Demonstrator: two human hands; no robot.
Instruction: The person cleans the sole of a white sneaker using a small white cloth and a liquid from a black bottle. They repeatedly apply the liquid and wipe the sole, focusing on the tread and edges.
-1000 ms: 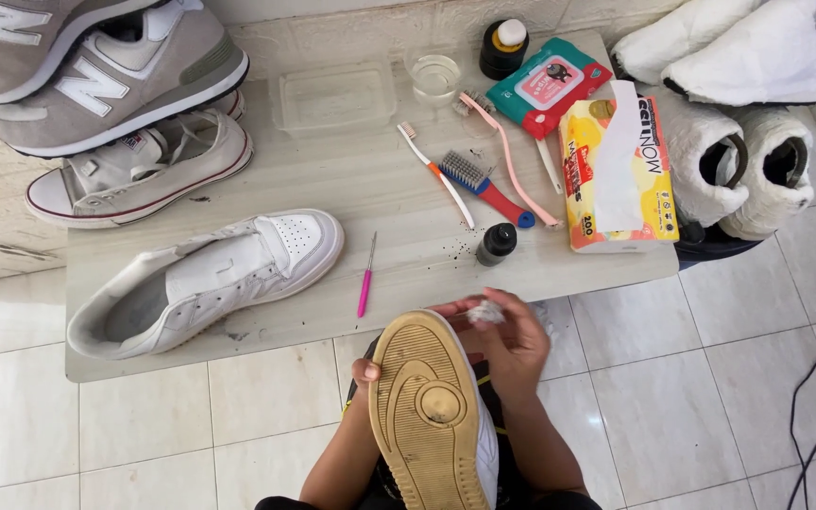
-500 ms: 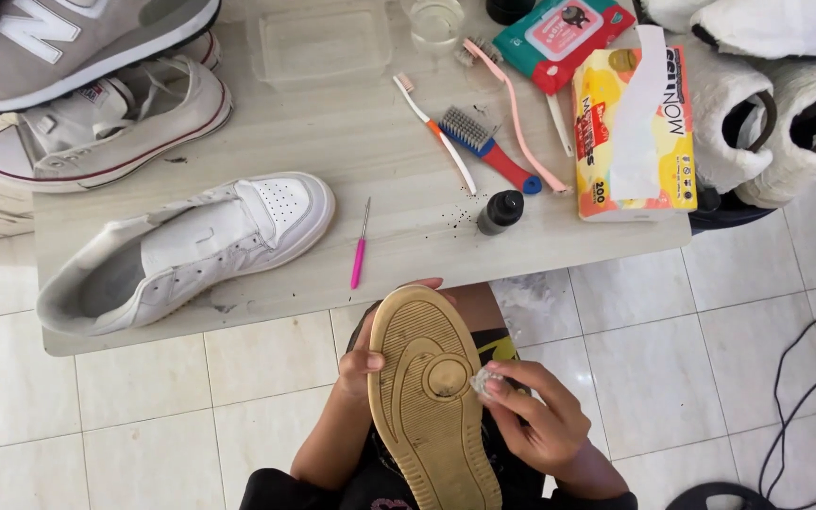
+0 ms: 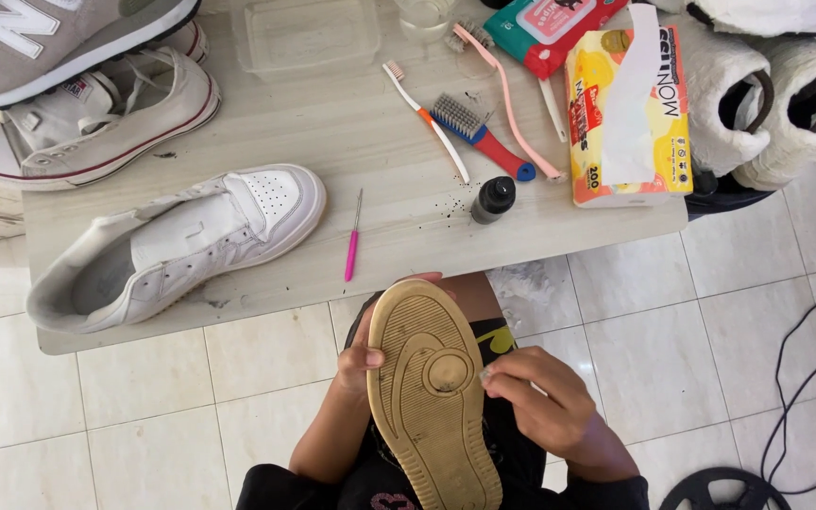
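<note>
The upturned sole is tan-yellow, ridged in fine lines with a round disc, greyed with dirt. The sneaker on the pale grey, wood-grained worktop is white with a grey lining. The low canvas shoe is off-white with a red stripe along its sole. The pick is pink. The brush has a red and blue handle, the toothbrush white and orange. The small bottle looks black. The tissue pack is yellow and red. The floor tiles are cream.

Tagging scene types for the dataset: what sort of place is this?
Probably a home or small shoe-cleaning spot: a low table on tiled floor holding sneakers, brushes and a tissue pack, while both hands hold an upturned shoe.
</note>
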